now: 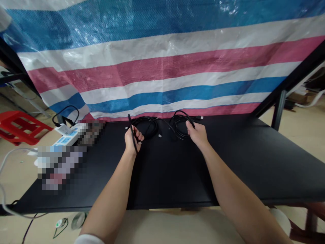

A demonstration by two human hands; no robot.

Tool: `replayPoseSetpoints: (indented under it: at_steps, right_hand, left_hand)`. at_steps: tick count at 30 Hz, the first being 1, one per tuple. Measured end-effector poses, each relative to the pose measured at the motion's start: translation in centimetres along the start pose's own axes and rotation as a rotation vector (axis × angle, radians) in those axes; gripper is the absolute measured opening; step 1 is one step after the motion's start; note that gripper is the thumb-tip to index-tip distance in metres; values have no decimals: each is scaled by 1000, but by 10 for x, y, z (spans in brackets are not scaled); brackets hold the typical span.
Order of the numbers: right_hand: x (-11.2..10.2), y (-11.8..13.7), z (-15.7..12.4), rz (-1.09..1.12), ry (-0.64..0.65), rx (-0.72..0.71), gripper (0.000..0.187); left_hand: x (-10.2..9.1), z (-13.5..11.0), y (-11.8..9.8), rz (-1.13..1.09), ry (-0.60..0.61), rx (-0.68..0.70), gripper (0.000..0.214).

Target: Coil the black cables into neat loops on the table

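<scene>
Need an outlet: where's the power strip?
In the head view, the white power strip lies just past the far left edge of the black table, left of the person's left hand.

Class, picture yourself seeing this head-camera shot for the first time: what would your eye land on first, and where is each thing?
The big blue, white and pink striped tarpaulin hanging behind the black table takes the eye first. At the table's far side, the left hand grips a length of black cable and the right hand closes on a black cable coil. Off to the left, a red plastic stool stands out against the pale floor.
</scene>
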State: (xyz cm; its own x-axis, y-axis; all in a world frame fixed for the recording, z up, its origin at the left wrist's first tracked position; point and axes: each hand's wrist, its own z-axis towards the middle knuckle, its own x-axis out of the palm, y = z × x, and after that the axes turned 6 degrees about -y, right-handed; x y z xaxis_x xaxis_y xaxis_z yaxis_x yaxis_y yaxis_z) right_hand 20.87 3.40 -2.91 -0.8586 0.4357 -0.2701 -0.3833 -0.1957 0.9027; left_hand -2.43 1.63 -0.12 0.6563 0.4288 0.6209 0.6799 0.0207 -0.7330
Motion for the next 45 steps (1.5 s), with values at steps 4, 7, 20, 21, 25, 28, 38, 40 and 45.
replayPoseSetpoints:
  at_steps: [4,7,20,21,25,28,38,40,45]
  right_hand:
    - [5,-1,-3,169,-125,-5,41]
    - [8,0,-5,115,-200,-90,49]
    - [8,16,-5,658,-30,212,40]
    - [11,18,-7,729,34,224,42]
    - [21,27,-18,845,225,273,46]
    - [27,30,-26,864,284,262,49]
    - [45,36,-44,875,333,238,70]
    - [45,39,-49,920,365,206,73]
    - [48,42,-52,847,347,248,58]
  left_hand:
    - [-4,7,3,16,-20,115,40]
    - [-5,9,5,4,-17,170,42]
    - [-5,5,5,17,84,3,50]
    - [-5,4,7,22,111,-19,52]
    - [0,-8,19,18,215,-146,56]
    - [4,-18,26,6,276,-250,56]
    - [16,-25,39,-109,-34,-236,45]
    - [19,-27,39,-138,-121,-228,45]
    - [23,-31,33,-159,-247,-228,46]
